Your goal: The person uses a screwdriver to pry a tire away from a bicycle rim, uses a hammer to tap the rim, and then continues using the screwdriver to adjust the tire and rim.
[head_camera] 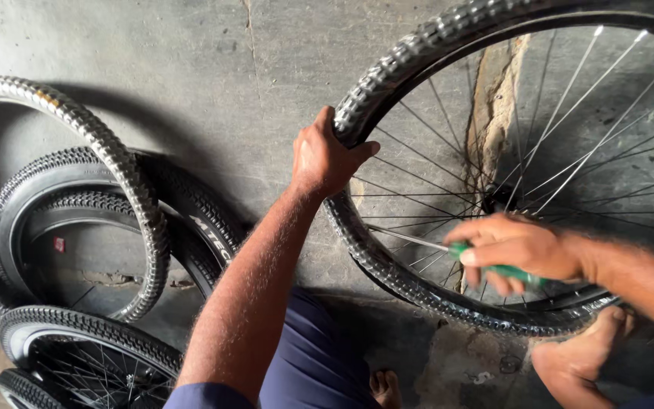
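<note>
A bicycle wheel (418,60) with a knobby black tyre and silver spokes stands upright on the concrete floor at the right. My left hand (325,157) grips the tyre at its left edge. My right hand (520,250) is blurred in front of the spokes and is closed on a green-handled screwdriver (493,266). The screwdriver's metal shaft (406,238) points left toward the tyre's inner edge by the rim. My bare feet (580,356) show below the wheel.
Several loose knobby tyres (107,189) lean against the grey wall at the left. Another spoked wheel (88,348) lies at the bottom left. The wall behind the wheel has a cracked, broken patch (493,98).
</note>
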